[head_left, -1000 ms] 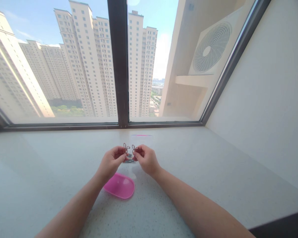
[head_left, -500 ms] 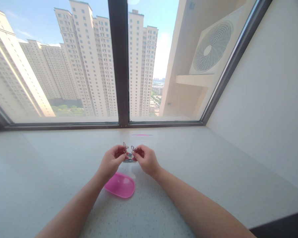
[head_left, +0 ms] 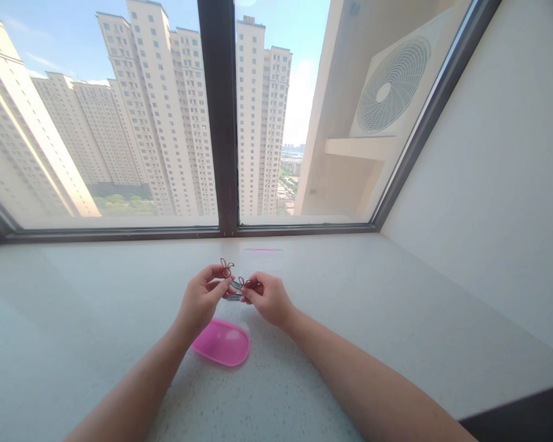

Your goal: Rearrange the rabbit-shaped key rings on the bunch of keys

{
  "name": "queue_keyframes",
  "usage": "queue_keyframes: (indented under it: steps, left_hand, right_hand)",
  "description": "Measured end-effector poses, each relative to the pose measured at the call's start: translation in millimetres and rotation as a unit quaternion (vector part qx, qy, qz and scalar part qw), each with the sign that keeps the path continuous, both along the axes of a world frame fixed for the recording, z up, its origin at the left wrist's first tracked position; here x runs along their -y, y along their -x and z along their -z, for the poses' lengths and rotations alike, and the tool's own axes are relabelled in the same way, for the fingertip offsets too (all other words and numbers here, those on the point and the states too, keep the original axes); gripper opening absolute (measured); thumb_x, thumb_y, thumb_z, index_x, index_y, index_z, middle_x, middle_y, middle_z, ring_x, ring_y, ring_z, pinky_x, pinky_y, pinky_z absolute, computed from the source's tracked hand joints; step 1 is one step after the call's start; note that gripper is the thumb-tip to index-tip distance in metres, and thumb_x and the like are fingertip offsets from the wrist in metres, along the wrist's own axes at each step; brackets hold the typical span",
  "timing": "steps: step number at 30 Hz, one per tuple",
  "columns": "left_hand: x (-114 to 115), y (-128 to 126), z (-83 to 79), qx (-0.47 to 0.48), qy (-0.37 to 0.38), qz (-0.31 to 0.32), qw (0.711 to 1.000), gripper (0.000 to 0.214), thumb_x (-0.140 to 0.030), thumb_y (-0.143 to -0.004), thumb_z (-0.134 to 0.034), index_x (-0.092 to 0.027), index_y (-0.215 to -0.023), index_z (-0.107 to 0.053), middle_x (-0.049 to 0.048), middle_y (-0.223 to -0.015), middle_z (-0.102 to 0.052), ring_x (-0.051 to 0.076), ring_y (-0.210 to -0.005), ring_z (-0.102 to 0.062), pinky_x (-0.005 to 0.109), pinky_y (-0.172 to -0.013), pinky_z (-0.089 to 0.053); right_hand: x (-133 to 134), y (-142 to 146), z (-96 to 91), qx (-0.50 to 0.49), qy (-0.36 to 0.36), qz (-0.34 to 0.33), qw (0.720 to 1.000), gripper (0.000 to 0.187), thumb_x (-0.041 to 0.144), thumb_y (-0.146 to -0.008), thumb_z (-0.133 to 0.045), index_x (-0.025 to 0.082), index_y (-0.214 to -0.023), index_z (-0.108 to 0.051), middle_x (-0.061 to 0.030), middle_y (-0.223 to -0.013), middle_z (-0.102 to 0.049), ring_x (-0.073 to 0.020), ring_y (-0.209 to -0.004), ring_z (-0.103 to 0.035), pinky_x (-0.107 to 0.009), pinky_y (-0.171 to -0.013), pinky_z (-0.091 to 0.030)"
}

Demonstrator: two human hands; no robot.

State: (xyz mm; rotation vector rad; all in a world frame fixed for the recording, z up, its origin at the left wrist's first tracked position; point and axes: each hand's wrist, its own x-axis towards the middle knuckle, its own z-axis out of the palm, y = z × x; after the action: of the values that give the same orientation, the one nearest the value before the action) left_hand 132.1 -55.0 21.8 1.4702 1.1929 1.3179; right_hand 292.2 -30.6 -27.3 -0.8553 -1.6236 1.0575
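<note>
My left hand [head_left: 203, 296] is closed in a pinch around a small brown wire clip [head_left: 227, 267], bent in thin loops like rabbit ears, which sticks up above the fingertips. Opposite it, slightly lower, my right hand [head_left: 271, 298] pinches a second brown looped wire clip [head_left: 242, 282], partly covered by the fingers. The two clips are close but apart. Under the fingertips, several grey, metallic-looking pieces [head_left: 234, 298] show; their kind is too small to make out. A pink oval dish [head_left: 225, 345] stands nearer me, its left edge behind my left wrist.
A clear bag with a pink zip line [head_left: 263, 250] lies behind my hands on the pale speckled windowsill [head_left: 120, 319]. The dark window frame [head_left: 304, 229] bounds the far side, and a white wall [head_left: 488, 184] rises at right.
My left hand has moved up and left with its clip, and my right hand slightly down and left. The gap between the clips is wider, and the left one now sits higher.
</note>
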Motion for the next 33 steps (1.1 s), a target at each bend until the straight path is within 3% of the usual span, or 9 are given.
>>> queue_keyframes:
  steps: [14,27,33]
  left_hand:
    - [0,-1,0.7,0.002,0.000,-0.015,1.000,0.031,-0.038,-0.073,-0.063,-0.014,-0.090,-0.055,0.0060,-0.090,-0.060,0.019,-0.064,-0.066,0.027,-0.049,-0.051]
    - [-5,2,8.3,-0.022,0.014,0.000,1.000,0.031,-0.038,-0.072,-0.063,-0.014,-0.089,-0.055,0.0060,-0.088,-0.061,0.020,-0.064,-0.066,0.028,-0.050,-0.050]
    - [-4,1,8.5,-0.026,0.026,0.013,0.999,0.032,-0.038,-0.072,-0.063,-0.015,-0.092,-0.055,0.0054,-0.089,-0.059,0.021,-0.066,-0.067,0.028,-0.050,-0.049]
  right_hand:
    - [2,-1,0.5,0.018,-0.020,-0.027,0.999,0.011,0.025,-0.078,-0.060,0.015,-0.077,-0.055,-0.0038,-0.068,-0.063,-0.0182,-0.063,-0.067,-0.026,-0.055,-0.051]
    - [12,-5,-13.0,-0.009,-0.035,-0.068,0.997,0.013,0.024,-0.075,-0.064,0.014,-0.077,-0.055,-0.0049,-0.070,-0.064,-0.0194,-0.066,-0.068,-0.029,-0.060,-0.054]
    - [9,-3,-11.0,-0.024,-0.060,-0.007,0.998,0.011,0.024,-0.077,-0.061,0.016,-0.081,-0.056,-0.0050,-0.073,-0.066,-0.0186,-0.070,-0.067,-0.030,-0.065,-0.054]
